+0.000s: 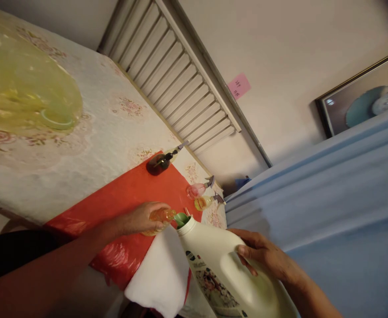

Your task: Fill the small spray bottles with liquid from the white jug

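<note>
My left hand (pixel 147 217) is wrapped round a small clear bottle (pixel 162 216) with orange liquid inside, held over a red plastic sheet. Tilted towards it is a large pale jug (pixel 220 251) with a flower label and a green inner spout (pixel 182 219). The jug's spout meets the small bottle's neck; whether liquid flows between them I cannot tell. My right hand (pixel 260 254) grips the jug by its handle. Beneath the jug's mouth, a folded white towel (pixel 162 274) lies at the edge of the red sheet (pixel 114 207).
On the flowered tablecloth (pixel 104 150) stand a dark pump bottle (pixel 158 164), a pink spray bottle (pixel 196 191) and a yellow spray bottle (pixel 203 203). A yellow plastic bag (pixel 24 84) sits at left. Behind are a radiator (pixel 177 75) and a blue curtain (pixel 326 190).
</note>
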### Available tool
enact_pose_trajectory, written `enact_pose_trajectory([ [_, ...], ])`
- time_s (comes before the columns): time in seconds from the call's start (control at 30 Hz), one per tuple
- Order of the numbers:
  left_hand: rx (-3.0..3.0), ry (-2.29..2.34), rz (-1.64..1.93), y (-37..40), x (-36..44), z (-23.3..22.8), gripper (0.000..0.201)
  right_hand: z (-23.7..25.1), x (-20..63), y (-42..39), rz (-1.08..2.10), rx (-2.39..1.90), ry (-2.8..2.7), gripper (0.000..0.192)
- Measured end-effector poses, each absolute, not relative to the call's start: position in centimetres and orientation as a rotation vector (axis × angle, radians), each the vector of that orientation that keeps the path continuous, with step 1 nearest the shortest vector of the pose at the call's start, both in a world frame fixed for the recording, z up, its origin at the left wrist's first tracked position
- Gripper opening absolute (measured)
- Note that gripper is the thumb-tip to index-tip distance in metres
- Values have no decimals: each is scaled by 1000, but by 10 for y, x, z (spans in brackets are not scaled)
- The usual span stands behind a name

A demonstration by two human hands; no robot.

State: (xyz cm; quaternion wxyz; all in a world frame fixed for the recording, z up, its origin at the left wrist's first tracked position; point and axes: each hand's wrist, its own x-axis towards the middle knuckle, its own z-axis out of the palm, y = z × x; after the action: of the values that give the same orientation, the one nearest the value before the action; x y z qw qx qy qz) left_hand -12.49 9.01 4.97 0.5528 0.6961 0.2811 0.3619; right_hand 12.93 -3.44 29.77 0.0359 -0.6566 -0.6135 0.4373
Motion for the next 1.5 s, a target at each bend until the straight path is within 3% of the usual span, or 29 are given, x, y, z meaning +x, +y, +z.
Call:
enact_pose_trajectory([
  [1.1, 1632, 680, 822, 89, -126, 51, 58, 301, 126, -34, 1331, -2068, -1900, 67],
  [1.5, 1624, 675, 857, 89, -127, 50, 57, 299, 132, -34, 1334, -2053, -1885, 60],
])
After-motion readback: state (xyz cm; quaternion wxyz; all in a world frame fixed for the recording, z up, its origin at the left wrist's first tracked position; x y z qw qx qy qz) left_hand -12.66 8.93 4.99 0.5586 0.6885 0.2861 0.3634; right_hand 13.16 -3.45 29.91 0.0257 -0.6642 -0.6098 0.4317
